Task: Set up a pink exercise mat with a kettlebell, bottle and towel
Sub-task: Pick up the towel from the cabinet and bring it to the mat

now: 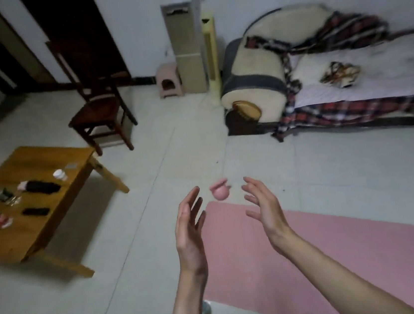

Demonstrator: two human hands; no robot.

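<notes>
Both hands — left hand, right hand — spread, empty.

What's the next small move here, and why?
Probably reach forward and down to close both hands on the kettlebell. The left hand and right hand are open and empty on either side of it, and it sits on the floor just past the mat corner, not on it.

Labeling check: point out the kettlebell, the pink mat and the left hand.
kettlebell point(219, 192): head view, on its round pink body, below the handle.
pink mat point(342, 249): head view, on bare mat surface right of the right forearm.
left hand point(189, 234): head view, middle of the open palm.
</notes>
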